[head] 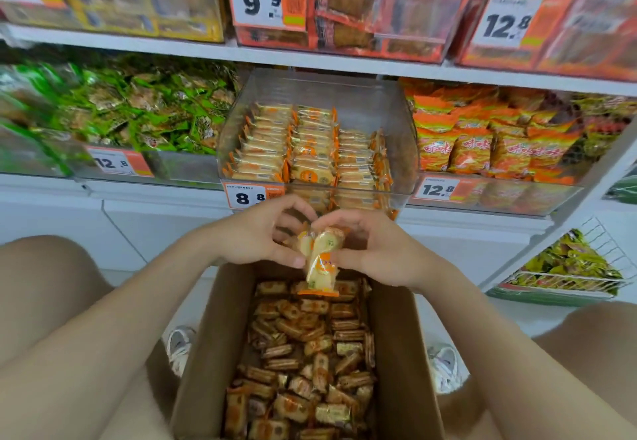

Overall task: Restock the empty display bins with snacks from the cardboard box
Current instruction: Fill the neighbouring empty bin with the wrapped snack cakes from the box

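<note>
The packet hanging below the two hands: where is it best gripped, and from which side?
Probably at its middle, pinched across the two flat faces, coming from the right. The packet hangs upright over the box, its lower sealed edge free, while its top is crowded between the left hand and right hand with other packets.

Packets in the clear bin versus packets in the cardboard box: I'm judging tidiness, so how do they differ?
The bin packets stand in neat rows inside the clear bin; the box packets lie jumbled in the cardboard box. The bin packets look pale and brightly lit; the box packets look darker, in shadow. Both appear to be the same orange-trimmed snack.
</note>
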Motion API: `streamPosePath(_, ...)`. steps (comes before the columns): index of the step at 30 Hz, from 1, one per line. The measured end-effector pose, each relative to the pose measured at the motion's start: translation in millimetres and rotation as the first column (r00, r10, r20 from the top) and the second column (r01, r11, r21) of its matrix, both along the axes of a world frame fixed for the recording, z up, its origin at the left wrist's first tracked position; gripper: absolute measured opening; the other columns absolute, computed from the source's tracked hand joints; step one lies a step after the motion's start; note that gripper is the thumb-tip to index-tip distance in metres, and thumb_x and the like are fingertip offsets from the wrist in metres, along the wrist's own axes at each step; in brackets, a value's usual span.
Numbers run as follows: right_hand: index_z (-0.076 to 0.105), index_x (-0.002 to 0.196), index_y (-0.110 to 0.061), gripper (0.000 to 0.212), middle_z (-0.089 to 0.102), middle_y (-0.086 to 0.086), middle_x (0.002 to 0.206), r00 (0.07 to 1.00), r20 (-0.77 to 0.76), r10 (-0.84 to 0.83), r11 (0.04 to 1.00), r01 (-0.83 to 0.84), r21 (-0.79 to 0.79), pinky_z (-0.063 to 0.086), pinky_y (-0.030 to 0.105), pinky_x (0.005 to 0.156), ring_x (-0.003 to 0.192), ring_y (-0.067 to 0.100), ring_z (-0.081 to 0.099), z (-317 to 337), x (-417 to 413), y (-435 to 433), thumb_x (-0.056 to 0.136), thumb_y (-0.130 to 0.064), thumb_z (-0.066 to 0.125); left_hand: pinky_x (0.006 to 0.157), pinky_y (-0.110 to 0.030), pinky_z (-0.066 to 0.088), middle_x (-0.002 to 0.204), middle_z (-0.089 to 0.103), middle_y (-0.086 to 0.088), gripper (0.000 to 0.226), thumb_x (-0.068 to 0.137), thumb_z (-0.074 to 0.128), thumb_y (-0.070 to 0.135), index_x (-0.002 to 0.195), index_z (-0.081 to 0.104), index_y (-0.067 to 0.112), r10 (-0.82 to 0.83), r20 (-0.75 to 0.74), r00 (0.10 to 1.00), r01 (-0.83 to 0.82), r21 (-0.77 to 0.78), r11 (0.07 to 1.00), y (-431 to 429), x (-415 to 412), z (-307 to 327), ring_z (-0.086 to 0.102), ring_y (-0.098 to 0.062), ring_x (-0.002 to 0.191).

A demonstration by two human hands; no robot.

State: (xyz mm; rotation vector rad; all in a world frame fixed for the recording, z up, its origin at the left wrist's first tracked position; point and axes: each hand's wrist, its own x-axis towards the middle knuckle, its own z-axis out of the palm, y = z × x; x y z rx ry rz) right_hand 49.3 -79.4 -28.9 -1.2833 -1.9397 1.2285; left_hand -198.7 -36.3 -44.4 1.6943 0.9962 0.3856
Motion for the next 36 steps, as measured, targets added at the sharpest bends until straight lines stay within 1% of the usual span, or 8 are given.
streamPosePath(6, 0.069, 0.123, -0.039, 0.052, 0.072, -0.007, 0.121, 0.957, -0.201, -0.210, 0.977, 0.215, 0.006, 0.061, 0.042, 0.089, 0.099, 0.019, 0.071, 6.5, 1.8, 4.5, 0.087, -0.002, 0.075, 0.105, -0.049, 0.053, 0.125, 0.073, -0.009, 0.059, 0.085, 0.082, -0.003, 0.135, 0.060, 0.020, 0.207, 0.174, 0.963, -0.196, -0.079, 0.977, -4.7, -6.7, 5.1, 0.070, -0.033, 0.107)
streamPosePath(11, 0.067, 0.108, -0.010, 0.035, 0.073, 0.014, 0.106, 0.665, -0.581, -0.469, 0.882, 0.311, -0.355, 0.058, 0.041, 0.089, 0.094, 0.027, 0.069, 5.5, 4.8, 4.8, 0.078, -0.002, 0.084, 0.091, -0.024, 0.054, 0.114, 0.077, -0.005, 0.058, 0.081, 0.087, 0.001, 0.129, 0.062, 0.020, 0.322, 0.265, 0.909, -0.345, 0.044, 0.938, -16.4, 7.2, 16.1, 0.073, -0.017, 0.104)
streamPosePath(14, 0.072, 0.109, -0.021, 0.032, 0.078, 0.002, 0.103, 0.850, -0.350, -0.394, 0.919, 0.367, -0.143, 0.054, 0.034, 0.081, 0.094, 0.015, 0.072, 3.0, 0.0, 2.2, 0.082, -0.017, 0.088, 0.090, -0.027, 0.058, 0.114, 0.077, -0.004, 0.063, 0.078, 0.087, -0.005, 0.131, 0.061, 0.018, 0.328, 0.299, 0.896, -0.361, 0.060, 0.931, -19.8, 12.8, 21.0, 0.074, -0.023, 0.107)
streamPosePath(19, 0.076, 0.106, -0.032, 0.030, 0.076, -0.009, 0.106, 0.933, -0.209, -0.293, 0.930, 0.329, 0.162, 0.059, 0.035, 0.084, 0.098, 0.014, 0.072, 4.4, -3.2, 5.3, 0.081, -0.026, 0.090, 0.100, -0.040, 0.056, 0.115, 0.077, -0.003, 0.056, 0.078, 0.092, 0.014, 0.127, 0.068, 0.029, 0.351, 0.341, 0.872, -0.403, 0.092, 0.911, -21.0, 11.8, 31.0, 0.073, -0.022, 0.108)
streamPosePath(25, 0.068, 0.118, -0.023, 0.033, 0.076, 0.000, 0.112, 0.948, -0.271, -0.165, 0.984, 0.178, 0.026, 0.060, 0.045, 0.091, 0.103, 0.020, 0.073, 5.8, -3.4, 18.8, 0.089, -0.026, 0.083, 0.095, -0.040, 0.060, 0.119, 0.077, -0.005, 0.053, 0.083, 0.084, -0.002, 0.130, 0.064, 0.014, 0.300, 0.362, 0.882, -0.355, 0.095, 0.930, -14.0, 6.9, 39.7, 0.074, -0.023, 0.110)
streamPosePath(28, 0.066, 0.128, -0.020, 0.033, 0.075, -0.002, 0.115, 0.958, -0.237, -0.163, 0.968, 0.202, 0.150, 0.059, 0.036, 0.090, 0.105, 0.013, 0.072, 14.5, -8.4, 34.0, 0.096, -0.022, 0.076, 0.092, -0.032, 0.060, 0.124, 0.075, 0.002, 0.058, 0.086, 0.085, 0.018, 0.138, 0.059, 0.024, 0.413, 0.398, 0.819, -0.476, 0.072, 0.876, -4.1, 4.1, 39.5, 0.073, -0.014, 0.111)
streamPosePath(31, 0.061, 0.135, -0.025, 0.039, 0.067, -0.011, 0.127, 0.950, -0.088, -0.301, 0.881, 0.312, 0.355, 0.053, 0.033, 0.101, 0.122, 0.005, 0.061, 19.3, -8.5, 58.3, 0.099, -0.033, 0.071, 0.092, -0.020, 0.052, 0.127, 0.067, 0.011, 0.045, 0.102, 0.069, 0.028, 0.144, 0.053, 0.024, 0.569, 0.156, 0.807, -0.569, 0.460, 0.681, 10.7, -7.8, 28.7, 0.067, -0.003, 0.111)
streamPosePath(36, 0.049, 0.149, -0.018, 0.052, 0.059, -0.004, 0.144, 0.904, 0.369, -0.214, 0.913, 0.051, 0.405, 0.047, 0.031, 0.105, 0.130, 0.014, 0.057, 24.1, -18.5, 90.0, 0.102, -0.032, 0.067, 0.106, -0.043, 0.039, 0.144, 0.060, -0.003, 0.045, 0.103, 0.044, 0.021, 0.146, 0.056, 0.016, 0.548, -0.216, 0.808, -0.158, 0.817, 0.554, 27.9, -17.3, 6.0, 0.054, -0.025, 0.134)
